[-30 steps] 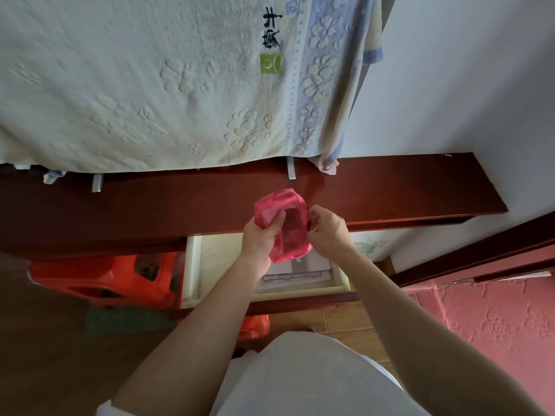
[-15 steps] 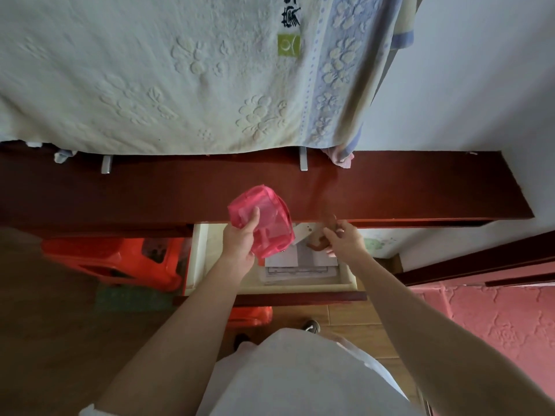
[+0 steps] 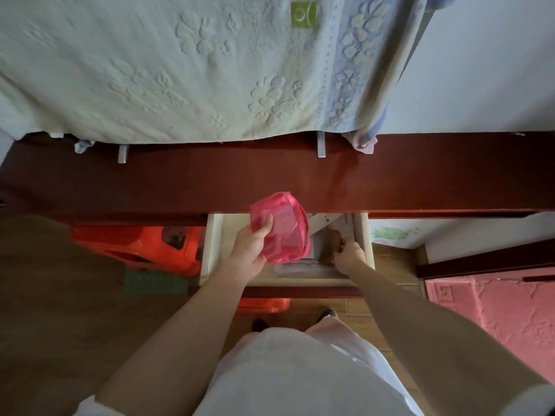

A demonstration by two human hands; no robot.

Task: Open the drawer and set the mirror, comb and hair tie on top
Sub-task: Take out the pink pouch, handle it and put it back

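**Fingers in the drawer, pouch aloft**

Fingers (image 3: 265, 224) of the left hand (image 3: 250, 247) are clamped on a pink pouch (image 3: 282, 226), thumb across its front, holding it above the open drawer (image 3: 213, 244). It looks soft, light and crumply, so a pinch anywhere should hold. Right hand (image 3: 350, 253) reaches down among papers (image 3: 295, 265), fingers curled at a brown thing (image 3: 329, 247); whether they grip it, I cannot tell. Mirror, comb and hair tie: none identifiable. Beyond both hands, the dark surface (image 3: 270, 178) lies bare. On the towel (image 3: 180, 70), a green tag (image 3: 303, 14) carries a logo, unreadable.
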